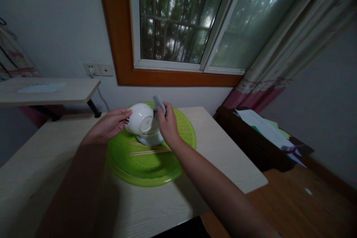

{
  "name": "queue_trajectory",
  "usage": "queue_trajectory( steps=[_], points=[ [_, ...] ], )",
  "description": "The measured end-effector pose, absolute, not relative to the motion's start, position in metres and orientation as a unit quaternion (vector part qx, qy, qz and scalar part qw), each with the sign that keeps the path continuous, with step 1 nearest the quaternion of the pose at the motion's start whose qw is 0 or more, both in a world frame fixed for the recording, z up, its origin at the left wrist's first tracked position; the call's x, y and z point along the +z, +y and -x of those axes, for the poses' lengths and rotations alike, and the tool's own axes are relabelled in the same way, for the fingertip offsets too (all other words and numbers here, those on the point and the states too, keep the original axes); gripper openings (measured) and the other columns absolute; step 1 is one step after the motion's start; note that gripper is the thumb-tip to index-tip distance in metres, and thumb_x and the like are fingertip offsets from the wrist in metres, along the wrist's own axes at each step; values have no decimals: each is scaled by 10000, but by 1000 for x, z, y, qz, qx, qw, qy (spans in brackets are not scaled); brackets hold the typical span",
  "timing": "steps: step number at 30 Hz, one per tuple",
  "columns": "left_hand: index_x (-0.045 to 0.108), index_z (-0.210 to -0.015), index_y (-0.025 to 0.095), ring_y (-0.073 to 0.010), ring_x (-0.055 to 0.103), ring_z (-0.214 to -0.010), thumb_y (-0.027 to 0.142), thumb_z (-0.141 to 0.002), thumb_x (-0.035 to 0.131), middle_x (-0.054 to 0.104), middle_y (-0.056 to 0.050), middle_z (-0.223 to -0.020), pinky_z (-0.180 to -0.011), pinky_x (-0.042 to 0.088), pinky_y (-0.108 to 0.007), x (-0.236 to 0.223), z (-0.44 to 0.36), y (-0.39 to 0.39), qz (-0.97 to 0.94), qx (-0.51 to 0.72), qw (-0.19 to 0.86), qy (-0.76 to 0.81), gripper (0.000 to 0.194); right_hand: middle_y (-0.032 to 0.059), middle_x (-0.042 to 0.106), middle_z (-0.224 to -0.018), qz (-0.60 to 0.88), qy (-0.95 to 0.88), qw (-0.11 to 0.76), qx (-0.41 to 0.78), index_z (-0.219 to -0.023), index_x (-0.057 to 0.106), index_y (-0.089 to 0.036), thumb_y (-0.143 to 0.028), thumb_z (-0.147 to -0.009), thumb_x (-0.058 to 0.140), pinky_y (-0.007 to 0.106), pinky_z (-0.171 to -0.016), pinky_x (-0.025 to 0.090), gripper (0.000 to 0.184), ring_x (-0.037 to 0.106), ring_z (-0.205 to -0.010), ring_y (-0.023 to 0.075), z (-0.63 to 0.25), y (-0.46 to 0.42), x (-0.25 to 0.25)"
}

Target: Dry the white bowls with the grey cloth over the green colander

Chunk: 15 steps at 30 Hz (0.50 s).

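Note:
A white bowl (137,117), tipped so that its base faces up and to the right, is gripped at its left rim by my left hand (114,122). My right hand (168,121) is closed on a grey cloth (158,104) beside the bowl's right side. Below the tilted bowl, a white dish (150,140) rests on the round green tray (145,173); the bowl hides part of it. Several wooden chopsticks (145,152) lie on the tray in front of the dish. The inside of the held bowl is hidden.
The tray stands on a pale wooden table (217,148). A raised shelf (55,96) with a paper on it is at the left, near a wall socket (92,69). A window (181,18) is behind; papers (264,130) lie on dark furniture at the right.

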<state>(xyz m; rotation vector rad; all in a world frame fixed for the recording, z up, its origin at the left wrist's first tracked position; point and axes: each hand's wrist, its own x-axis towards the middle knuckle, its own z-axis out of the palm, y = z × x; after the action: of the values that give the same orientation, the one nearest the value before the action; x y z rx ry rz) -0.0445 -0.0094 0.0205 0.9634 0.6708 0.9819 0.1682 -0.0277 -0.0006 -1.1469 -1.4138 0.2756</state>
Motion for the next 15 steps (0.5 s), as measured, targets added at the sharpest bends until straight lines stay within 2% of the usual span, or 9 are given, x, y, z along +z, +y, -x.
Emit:
queue_trajectory(
  steps=[3, 7, 9, 12, 15],
  points=[
    [742, -1053, 68, -185, 695, -702, 183, -810, 757, 759, -139, -879, -644, 580, -270, 19, 44, -6, -438, 451, 718, 299, 270, 78, 705, -1210, 434, -713, 545, 73, -1206, 641, -220, -300, -1029, 421, 382, -1040, 471, 294, 625, -1153, 208, -162, -36, 4],
    [742, -913, 88, -142, 657, -647, 101, -815, 708, 727, -82, -775, -597, 543, -217, 18, 43, -2, -425, 471, 716, 292, 105, 61, 610, -1431, 383, -794, 472, 12, -1318, 625, -235, -321, -1027, 464, 421, -1176, 379, 343, 520, -1356, 201, -157, -48, 11],
    [740, -910, 86, -138, 653, -641, 56, -819, 659, 732, -86, -793, -602, 543, -222, 20, 42, -2, -414, 477, 720, 288, 126, 64, 555, -1494, 363, -821, 441, -20, -1353, 612, -225, -345, -1023, 483, 440, -1208, 343, 374, 449, -1425, 212, -156, -53, 13],
    [737, -1005, 91, -144, 671, -680, 26, -814, 616, 750, -103, -871, -645, 559, -237, 21, 43, -2, -394, 488, 728, 277, 235, 56, 491, -1551, 350, -840, 413, -45, -1403, 578, -233, -347, -1029, 470, 464, -1231, 309, 405, 366, -1485, 220, -154, -57, 16],
    [726, -1023, 94, -140, 667, -689, 44, -822, 631, 746, -103, -877, -662, 563, -240, 21, 46, -1, -377, 506, 729, 264, 229, 58, 445, -1583, 377, -822, 426, -27, -1453, 527, -248, -341, -1044, 435, 477, -1231, 315, 430, 371, -1482, 217, -155, -55, 15]
  ],
)
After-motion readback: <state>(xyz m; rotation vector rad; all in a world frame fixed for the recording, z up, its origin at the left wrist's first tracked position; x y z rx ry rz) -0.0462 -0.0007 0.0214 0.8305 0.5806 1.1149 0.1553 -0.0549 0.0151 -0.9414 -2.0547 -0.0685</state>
